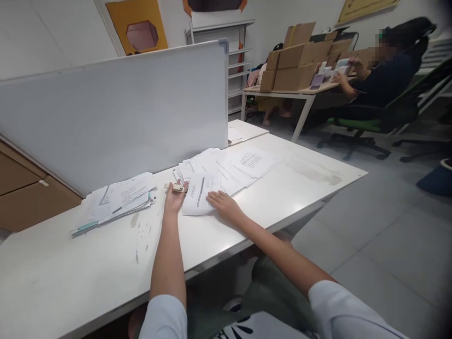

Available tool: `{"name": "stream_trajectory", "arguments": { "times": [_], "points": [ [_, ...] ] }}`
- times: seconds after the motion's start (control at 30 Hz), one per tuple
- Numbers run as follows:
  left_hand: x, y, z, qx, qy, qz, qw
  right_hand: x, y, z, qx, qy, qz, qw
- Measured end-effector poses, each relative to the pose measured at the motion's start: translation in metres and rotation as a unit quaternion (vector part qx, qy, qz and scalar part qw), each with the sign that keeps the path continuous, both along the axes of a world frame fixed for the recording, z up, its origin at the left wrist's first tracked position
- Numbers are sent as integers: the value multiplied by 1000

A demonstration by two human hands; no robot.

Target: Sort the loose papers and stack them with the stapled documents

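In my left hand [173, 200] is a small cream-coloured object that looks like a stapler [179, 188], lying across the curled fingers. That hand is beside the left edge of a printed sheet of paper [197, 197], whose near edge bends up a little. My right hand [223, 203] rests on the right part of this sheet, its fingers stretched out flat. Just beyond it, a spread of printed papers [250, 162] covers part of the desk. A thicker stack of papers [120, 200] lies to the left of my left hand.
A white partition board [116, 113] stands along the back of the white desk [282, 197]. Brown boxes [35, 197] are at the far left. Beyond, another person [388, 75] sits at a table stacked with cardboard boxes [293, 61]. An office chair [374, 122] stands there.
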State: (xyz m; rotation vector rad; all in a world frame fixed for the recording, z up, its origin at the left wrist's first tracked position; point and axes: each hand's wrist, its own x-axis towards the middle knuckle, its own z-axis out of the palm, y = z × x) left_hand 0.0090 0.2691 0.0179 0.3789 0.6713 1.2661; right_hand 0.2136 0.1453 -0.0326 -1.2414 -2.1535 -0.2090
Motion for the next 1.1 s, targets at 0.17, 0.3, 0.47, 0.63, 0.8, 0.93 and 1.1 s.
{"name": "stream_trajectory", "arguments": {
  "times": [0.17,0.3,0.47,0.63,0.8,0.93,1.1],
  "points": [
    [4,1,3,-9,18,-8,1000,-2,-2,5,-2,34,9,999],
    [7,-1,4,-8,35,-23,999,-1,-7,9,30,69,-39,996],
    [9,-4,5,-10,46,-76,996,-1,-9,12,93,31,-51,994],
    [8,-3,2,2,59,-83,995,-6,-4,13,84,-39,-29,995],
    [9,-6,0,37,102,-86,990,-5,-3,12,47,-55,-39,997],
    [9,-11,0,79,159,-67,982,-6,-5,11,30,-51,-46,997],
    [7,-16,1,120,227,-32,966,-5,-8,8,25,-43,-59,997]
  ]
}}
